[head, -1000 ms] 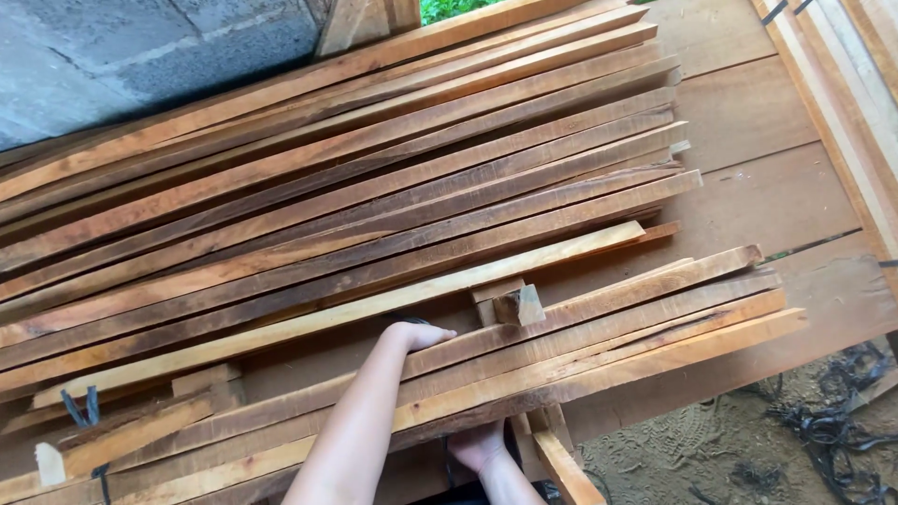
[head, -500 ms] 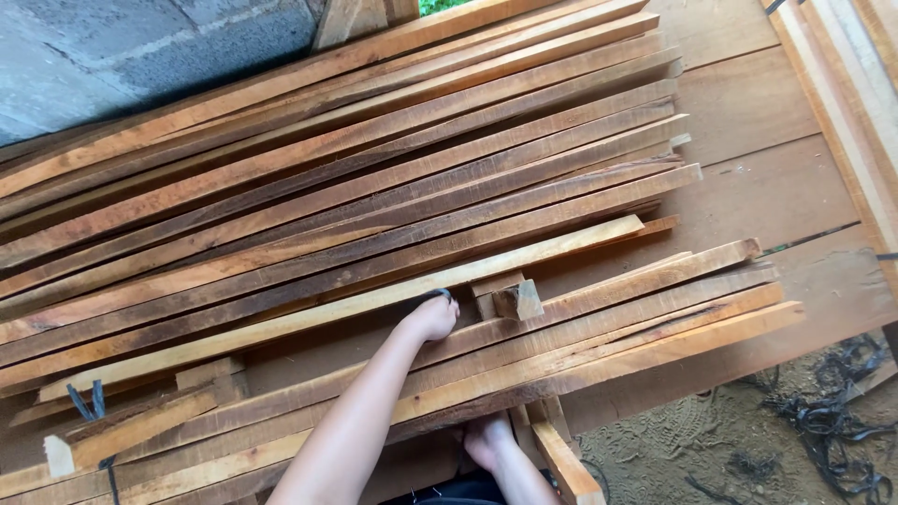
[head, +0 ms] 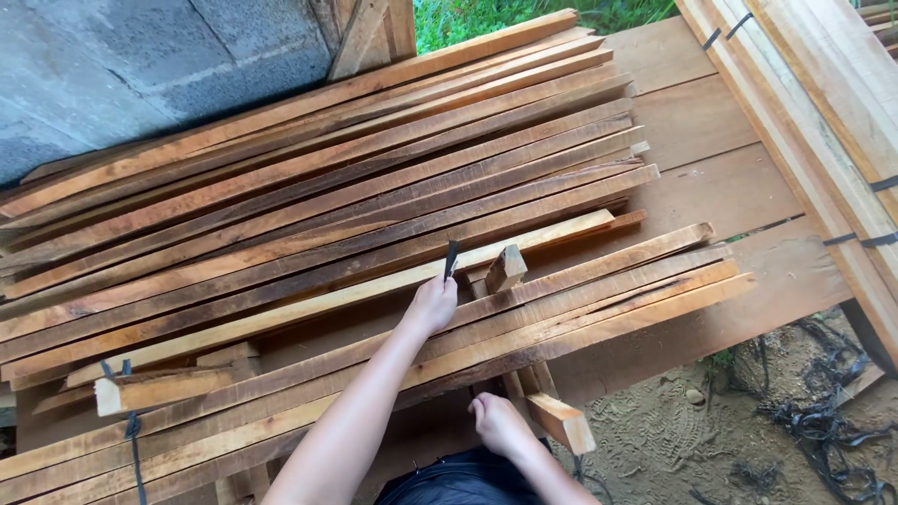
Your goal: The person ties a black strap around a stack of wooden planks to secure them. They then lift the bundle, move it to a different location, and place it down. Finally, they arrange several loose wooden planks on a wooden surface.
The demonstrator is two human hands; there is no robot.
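Pinching left hand (head: 432,304) on dark strap (head: 451,259), pointing up; right hand (head: 500,425) seemingly closed, empty.

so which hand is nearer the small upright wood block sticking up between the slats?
Left. The left hand is just beside the wood block, pinching a dark strap. The right hand sits lower, near the bundle's underside.

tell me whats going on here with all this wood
A person stands over a stack of long wooden slats laid on planks. The left hand reaches forward, pinching a dark strap end that sticks up beside a pale slat. The right hand rests low beside a short wooden block under the nearest slats.
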